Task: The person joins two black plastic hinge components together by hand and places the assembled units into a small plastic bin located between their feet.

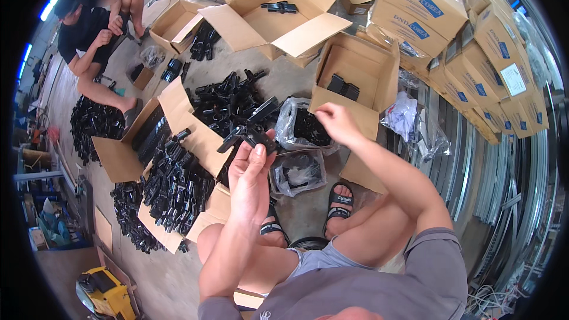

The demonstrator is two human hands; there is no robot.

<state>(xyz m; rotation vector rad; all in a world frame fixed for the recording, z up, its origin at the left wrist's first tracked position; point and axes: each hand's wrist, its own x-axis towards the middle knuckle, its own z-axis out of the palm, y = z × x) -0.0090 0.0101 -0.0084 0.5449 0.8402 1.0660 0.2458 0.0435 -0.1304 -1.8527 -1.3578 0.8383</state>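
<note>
Concrete floor crowded with cartons: black plastic fitting is pinched in left hand at chest height for assembly, right hand half-closed over bag of black parts.

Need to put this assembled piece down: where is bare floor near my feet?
Bare concrete floor lies between the sandalled feet and the clear plastic bags of black parts. Left of the left hand, flattened cardboard and the heap of black plastic fittings crowd everything.

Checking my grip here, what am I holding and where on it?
Left hand grips a black plastic fitting by its lower end; right hand looks empty.
</note>
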